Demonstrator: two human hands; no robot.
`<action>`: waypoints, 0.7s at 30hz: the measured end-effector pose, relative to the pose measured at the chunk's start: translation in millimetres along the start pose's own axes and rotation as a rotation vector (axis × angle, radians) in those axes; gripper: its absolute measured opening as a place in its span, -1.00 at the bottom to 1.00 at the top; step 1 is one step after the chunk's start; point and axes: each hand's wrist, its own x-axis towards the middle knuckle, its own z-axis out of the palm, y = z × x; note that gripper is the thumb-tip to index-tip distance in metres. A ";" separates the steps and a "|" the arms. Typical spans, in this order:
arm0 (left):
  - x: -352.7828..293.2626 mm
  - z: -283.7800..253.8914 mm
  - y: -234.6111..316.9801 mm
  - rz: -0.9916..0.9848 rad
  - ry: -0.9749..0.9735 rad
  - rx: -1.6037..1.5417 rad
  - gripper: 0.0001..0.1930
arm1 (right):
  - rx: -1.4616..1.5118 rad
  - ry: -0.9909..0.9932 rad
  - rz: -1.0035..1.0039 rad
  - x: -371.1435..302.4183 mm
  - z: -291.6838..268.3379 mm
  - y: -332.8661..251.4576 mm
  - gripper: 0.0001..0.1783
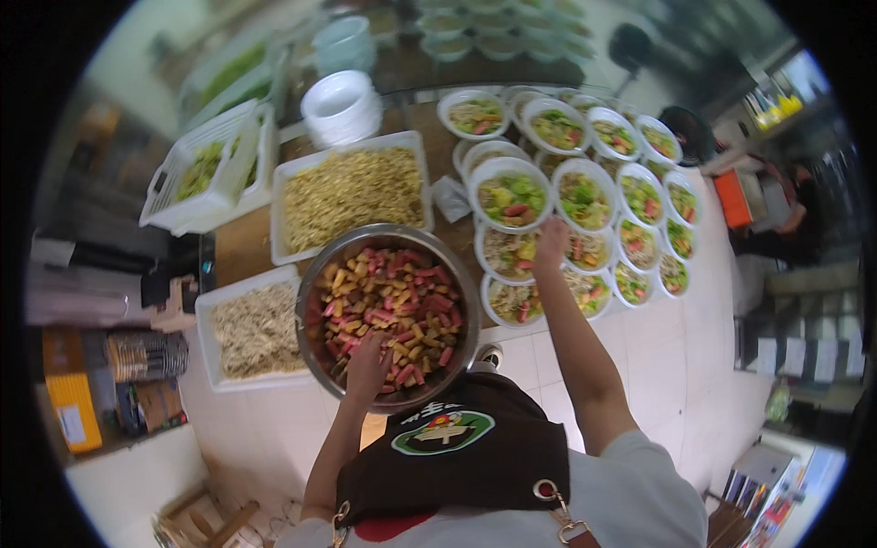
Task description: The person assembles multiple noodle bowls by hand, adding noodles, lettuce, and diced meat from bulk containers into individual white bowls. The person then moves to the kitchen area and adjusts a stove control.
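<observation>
Pale tiled floor (662, 384); steel bowl (468, 320), pink and tan chunks (393, 306) (stubby, jumbled); both hands (367, 369): grip unclear.

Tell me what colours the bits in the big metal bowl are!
The bits are mostly pink and golden-brown, in the head view.

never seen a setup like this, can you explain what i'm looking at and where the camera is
There is no machine here: these are a person's own bare hands. The single picture comes from a wide camera worn on the head, looking down, so straight edges bend near the rim.

The left hand is in a large metal bowl of pink and tan food pieces. The right hand is among white bowls of salad; whether either hand grips anything can't be told.

On the brown table are also a white tray of yellowish shreds and a stack of white bowls.
</observation>
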 end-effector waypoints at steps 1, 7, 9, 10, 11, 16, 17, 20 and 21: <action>-3.3 -5.1 -11.4 -0.024 0.029 0.024 -0.76 | 0.002 -0.029 -0.074 -23.9 4.2 -16.2 -0.73; -6.3 -8.6 -51.2 -0.137 0.028 -0.049 -0.71 | -0.372 -0.067 -0.259 -57.0 71.7 -58.4 -0.64; -4.7 -14.4 -45.0 -0.084 0.038 -0.074 -0.73 | -0.468 -0.008 -0.247 -41.8 87.0 -61.4 -0.57; -4.2 -21.2 -43.8 -0.117 0.079 -0.128 -0.76 | -0.298 -0.001 -0.023 -31.2 94.2 -58.6 -0.50; -6.9 -20.4 -50.6 -0.111 0.102 -0.123 -0.77 | -0.248 0.055 0.072 -20.6 94.6 -52.5 -0.49; 1.4 -35.0 -52.7 -0.183 0.072 -0.161 -0.79 | -0.307 0.199 0.153 57.0 73.8 -22.5 -0.53; 4.9 -36.1 -56.4 -0.179 0.064 -0.177 -0.79 | -0.407 0.222 0.107 68.7 61.1 -8.3 -0.55; 14.7 -51.5 -58.0 -0.189 0.084 -0.168 -0.81 | -0.237 -0.002 0.261 37.8 75.5 -36.5 -0.71; 20.6 -52.2 -56.0 -0.173 0.087 -0.188 -0.81 | -0.133 -0.090 0.318 37.0 72.4 -39.3 -0.75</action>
